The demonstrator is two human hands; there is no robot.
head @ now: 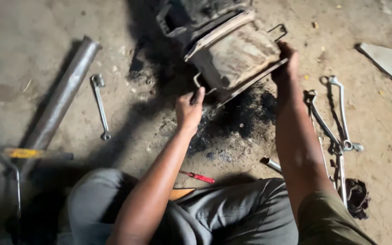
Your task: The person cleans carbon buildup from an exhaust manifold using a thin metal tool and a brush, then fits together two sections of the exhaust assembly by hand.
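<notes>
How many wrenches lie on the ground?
3: one wrench left of the hands beside the pipe, two crossed wrenches on the right. Others may be hidden.

Metal housing (234, 54) sits on the floor (32, 27) straight ahead, tilted, behind an oil patch (239, 120). Left hand (189, 109) at its near-left edge, right hand (286, 66) on its right edge. Pipe (60, 102) lies far left, spanner (100, 105) between pipe and housing. Wrenches (336, 118) lie right of the right arm. Screwdriver (199, 177) just before the knees, between the arms.
</notes>
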